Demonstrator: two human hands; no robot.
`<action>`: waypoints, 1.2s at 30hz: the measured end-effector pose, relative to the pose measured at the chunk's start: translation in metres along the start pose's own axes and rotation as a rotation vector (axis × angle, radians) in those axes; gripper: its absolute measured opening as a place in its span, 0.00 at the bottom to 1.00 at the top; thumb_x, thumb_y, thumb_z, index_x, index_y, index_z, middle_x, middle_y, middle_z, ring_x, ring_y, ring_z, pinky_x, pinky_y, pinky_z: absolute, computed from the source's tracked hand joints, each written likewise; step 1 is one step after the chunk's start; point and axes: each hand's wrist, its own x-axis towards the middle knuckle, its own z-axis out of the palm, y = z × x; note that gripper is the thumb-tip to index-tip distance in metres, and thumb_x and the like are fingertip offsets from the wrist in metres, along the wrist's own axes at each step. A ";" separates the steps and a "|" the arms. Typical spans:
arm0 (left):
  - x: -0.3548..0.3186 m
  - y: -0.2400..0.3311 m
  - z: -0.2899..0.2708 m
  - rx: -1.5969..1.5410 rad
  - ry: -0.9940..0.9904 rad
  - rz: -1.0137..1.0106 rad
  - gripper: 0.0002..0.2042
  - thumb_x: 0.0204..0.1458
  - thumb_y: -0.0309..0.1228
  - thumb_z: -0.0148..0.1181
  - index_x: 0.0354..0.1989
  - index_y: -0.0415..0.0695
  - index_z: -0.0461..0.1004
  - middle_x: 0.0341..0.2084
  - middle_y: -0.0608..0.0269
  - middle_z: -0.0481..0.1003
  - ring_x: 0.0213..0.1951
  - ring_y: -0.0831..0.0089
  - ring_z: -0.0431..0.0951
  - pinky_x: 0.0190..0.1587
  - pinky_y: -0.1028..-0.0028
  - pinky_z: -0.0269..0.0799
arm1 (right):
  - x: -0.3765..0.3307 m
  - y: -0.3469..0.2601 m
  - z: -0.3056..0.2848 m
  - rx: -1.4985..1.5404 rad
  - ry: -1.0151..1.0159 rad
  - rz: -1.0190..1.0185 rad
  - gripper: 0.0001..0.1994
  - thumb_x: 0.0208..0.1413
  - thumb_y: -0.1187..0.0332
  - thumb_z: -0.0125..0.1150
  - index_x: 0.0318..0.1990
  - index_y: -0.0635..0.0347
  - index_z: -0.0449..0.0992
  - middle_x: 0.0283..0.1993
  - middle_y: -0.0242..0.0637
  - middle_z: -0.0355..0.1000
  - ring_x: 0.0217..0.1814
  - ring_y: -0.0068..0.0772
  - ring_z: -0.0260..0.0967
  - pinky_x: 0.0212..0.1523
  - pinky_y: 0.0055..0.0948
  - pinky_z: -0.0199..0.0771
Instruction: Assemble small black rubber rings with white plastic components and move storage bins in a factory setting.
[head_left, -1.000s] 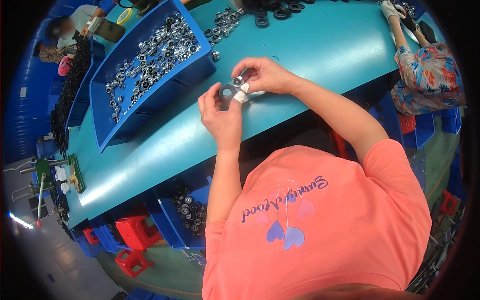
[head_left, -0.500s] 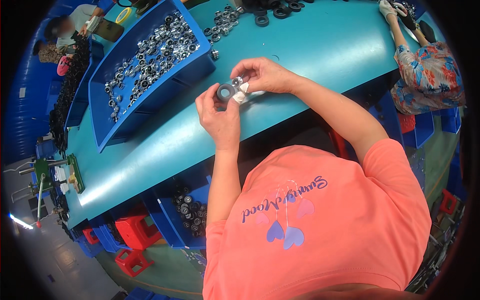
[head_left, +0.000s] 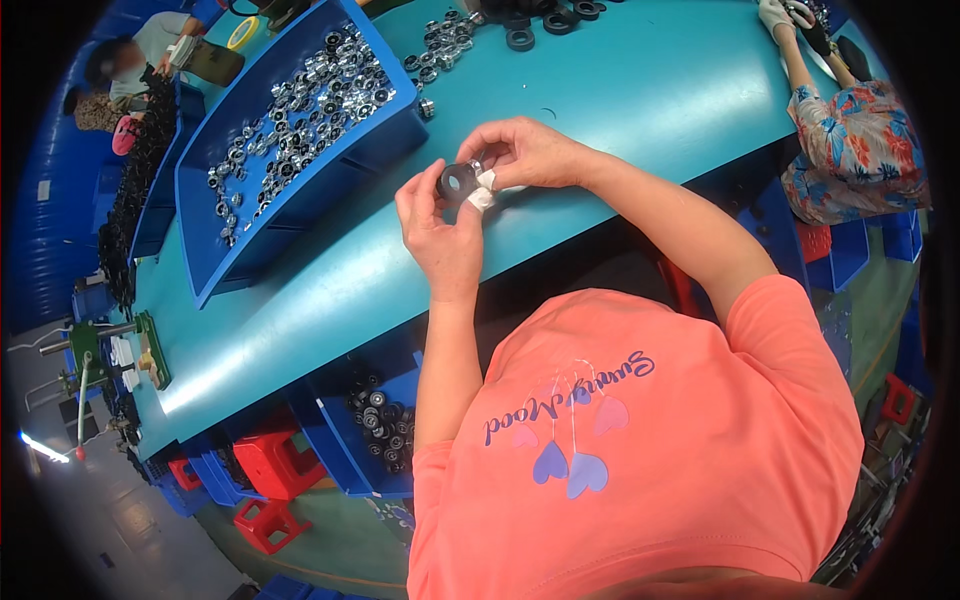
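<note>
My left hand (head_left: 442, 240) is closed on a thick black rubber ring (head_left: 446, 184), held by its edge above the bench so that the teal top shows through its hole. My right hand (head_left: 540, 155) pinches a small shiny metal hub (head_left: 476, 166) against the ring's right side. Fingers cover most of the hub, and whether it has entered the ring I cannot tell. Both thumbs wear white wrapping, and their tips nearly meet beside the ring.
A blue bin (head_left: 300, 205) of metal hubs stands to the left on the teal bench (head_left: 640, 90). More hubs (head_left: 445, 45) and black rings (head_left: 520, 40) lie at the back. A green hand press (head_left: 150, 350) is at the left end. A co-worker (head_left: 850, 150) sits at the right.
The ring has turned and tilted toward the right hand. The hub has come up against it, and my right fingers now hide more of the hub.
</note>
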 end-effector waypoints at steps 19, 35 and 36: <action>0.006 -0.003 -0.005 -0.436 -0.110 -0.359 0.21 0.63 0.32 0.58 0.60 0.32 0.68 0.44 0.54 0.77 0.42 0.71 0.77 0.42 0.73 0.76 | 0.000 0.002 0.000 0.177 0.022 -0.071 0.17 0.50 0.76 0.68 0.49 0.64 0.76 0.46 0.32 0.75 0.46 0.21 0.73 0.50 0.23 0.76; 0.006 -0.019 -0.013 -1.355 -0.221 -0.631 0.24 0.68 0.39 0.44 0.65 0.35 0.64 0.51 0.50 0.74 0.45 0.63 0.75 0.47 0.66 0.75 | -0.001 -0.001 0.000 -0.011 0.178 -0.260 0.18 0.48 0.69 0.71 0.50 0.52 0.81 0.45 0.27 0.75 0.48 0.23 0.71 0.47 0.27 0.74; 0.007 -0.020 -0.012 -1.358 -0.232 -0.622 0.24 0.68 0.39 0.44 0.65 0.35 0.64 0.52 0.51 0.73 0.45 0.63 0.76 0.47 0.65 0.75 | -0.001 -0.001 0.002 0.009 0.188 -0.267 0.18 0.48 0.68 0.72 0.49 0.51 0.82 0.43 0.26 0.75 0.47 0.22 0.70 0.45 0.26 0.73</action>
